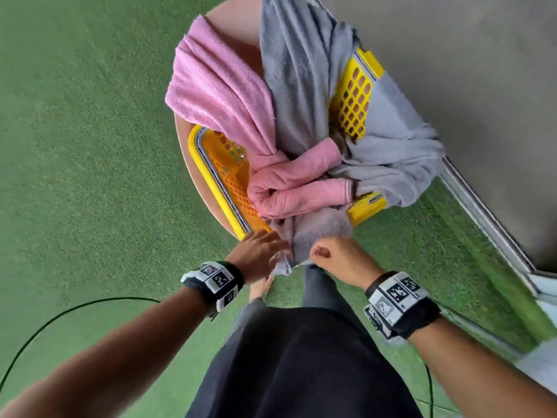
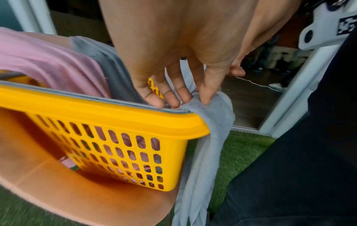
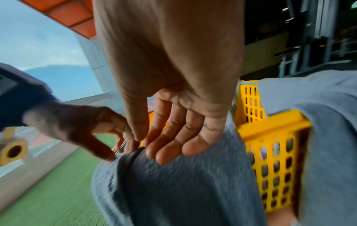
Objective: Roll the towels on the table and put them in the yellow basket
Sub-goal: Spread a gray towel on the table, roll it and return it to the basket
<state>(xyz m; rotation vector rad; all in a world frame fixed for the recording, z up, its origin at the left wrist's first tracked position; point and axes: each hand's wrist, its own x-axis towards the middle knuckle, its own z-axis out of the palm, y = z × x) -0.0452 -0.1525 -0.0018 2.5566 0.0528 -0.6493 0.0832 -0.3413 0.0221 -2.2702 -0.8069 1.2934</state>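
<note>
A yellow basket stands on a small round pinkish table. A pink towel trails from the table into the basket and is bunched there. Grey towels drape across the basket and over its right side. One grey towel end hangs over the basket's near corner. My left hand touches it at the rim with straight fingers. My right hand rests loosely curled fingertips on its top fold.
Green turf surrounds the table. A black cable loops across it at lower left. A metal door track and a grey floor lie to the right. My dark trousers and a bare foot are close to the table.
</note>
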